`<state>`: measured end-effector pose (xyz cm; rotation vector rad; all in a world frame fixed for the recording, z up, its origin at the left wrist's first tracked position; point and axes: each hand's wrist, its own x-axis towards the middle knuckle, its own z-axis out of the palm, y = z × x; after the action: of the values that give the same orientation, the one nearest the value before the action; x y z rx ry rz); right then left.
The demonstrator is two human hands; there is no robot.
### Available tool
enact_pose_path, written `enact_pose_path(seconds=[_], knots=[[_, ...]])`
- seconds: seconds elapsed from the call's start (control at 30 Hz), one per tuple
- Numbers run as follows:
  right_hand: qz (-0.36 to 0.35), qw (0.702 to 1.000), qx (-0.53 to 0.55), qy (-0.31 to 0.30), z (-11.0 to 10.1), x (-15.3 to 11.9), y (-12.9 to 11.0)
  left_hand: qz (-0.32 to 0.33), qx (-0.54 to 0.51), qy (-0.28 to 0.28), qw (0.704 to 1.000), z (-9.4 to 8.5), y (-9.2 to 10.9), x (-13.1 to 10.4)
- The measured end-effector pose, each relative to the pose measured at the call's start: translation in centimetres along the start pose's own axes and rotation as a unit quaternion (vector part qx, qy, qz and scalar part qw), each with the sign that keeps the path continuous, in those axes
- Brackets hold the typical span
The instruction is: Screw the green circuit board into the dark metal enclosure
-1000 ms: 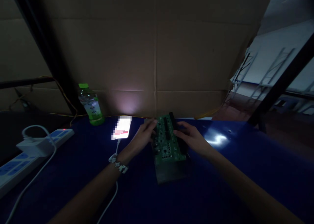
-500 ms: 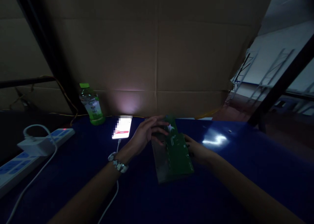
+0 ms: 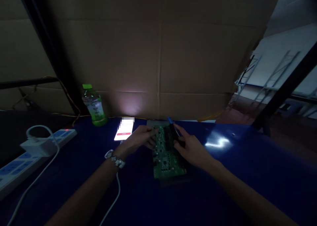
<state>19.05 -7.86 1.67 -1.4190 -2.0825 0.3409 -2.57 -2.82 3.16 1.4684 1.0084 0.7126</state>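
Observation:
A green circuit board (image 3: 164, 163), its side with small parts facing up, lies over a dull flat plate (image 3: 170, 183) whose edges show above and below it. At the board's upper left edge is my left hand (image 3: 141, 138), with curled fingers touching the edge. My right hand (image 3: 189, 146) is over the board's right side, its thumb and fingers closed round a dark, pen-like tool with a blue end (image 3: 170, 120). The tool's lower part is lost in shadow.
A phone (image 3: 123, 130) with a lit screen and white cable lies left of the board. Behind it stands a green-capped bottle (image 3: 94, 107). A white power strip (image 3: 15, 168) is at far left. A cardboard wall (image 3: 158, 54) rises behind the blue table (image 3: 235, 179).
The board has turned from its plain green side to its side with parts and lies flatter. My left hand has moved slightly left and down. The dark tool now shows clearly in my right hand.

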Motion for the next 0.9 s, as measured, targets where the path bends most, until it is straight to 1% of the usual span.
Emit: enact_pose_path(seconds=[0.1, 0.17, 0.27, 0.33, 0.43, 0.53, 0.67, 0.8, 0.9], knots=[[-0.017, 0.993, -0.119, -0.005, 0.4, -0.1, 0.0, -0.054, 0.010, -0.028, 0.998, 0.0, 0.1, -0.2], [-0.019, 0.983, -0.183, -0.012, 0.7, 0.0, 0.1, -0.077, 0.022, -0.029, 0.996, 0.0, -0.1, -0.1], [-0.027, 0.970, -0.240, -0.018, 1.3, -0.1, 0.1, -0.091, 0.046, -0.030, 0.994, -0.3, -0.8, 0.3], [-0.035, 0.965, -0.260, -0.016, 1.6, -0.2, 0.0, -0.095, 0.052, -0.048, 0.993, -0.5, -1.3, 0.5], [-0.039, 0.958, -0.283, -0.013, 1.8, -0.3, -0.2, -0.102, 0.058, -0.076, 0.990, -0.6, -1.7, 0.6], [-0.039, 0.957, -0.287, -0.010, 1.9, -0.4, -0.4, -0.110, 0.073, -0.074, 0.988, -0.6, -1.8, 0.6], [-0.036, 0.958, -0.283, -0.006, 1.7, -0.6, -0.6, -0.099, 0.089, -0.075, 0.988, -0.5, -1.9, 0.5], [-0.023, 0.963, -0.269, 0.008, 1.7, -0.9, -1.5, -0.091, 0.106, -0.075, 0.987, -0.5, -1.9, 0.5], [-0.033, 0.967, -0.253, 0.023, 2.1, -1.2, -2.3, -0.081, 0.105, -0.086, 0.987, -0.5, -1.9, 0.4]])
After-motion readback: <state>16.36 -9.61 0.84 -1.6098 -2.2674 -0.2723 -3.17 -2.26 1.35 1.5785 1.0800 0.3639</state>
